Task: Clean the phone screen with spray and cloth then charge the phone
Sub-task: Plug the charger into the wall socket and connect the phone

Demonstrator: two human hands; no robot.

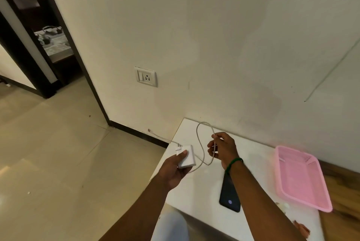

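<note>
My left hand (176, 170) grips the charger brick (186, 156) past the table's edge (175, 133), over open floor (58, 153). Right hand (224, 148) pinches the cable (202, 149). No readable labels.

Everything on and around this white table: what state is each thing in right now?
Charger adapter: held in the left hand, not plugged in.
Cable: looped, pinched by the right hand.
Wall socket: nothing plugged in.
Phone: flat on the table, not connected.
Pink basket: upright; looks empty.
</note>
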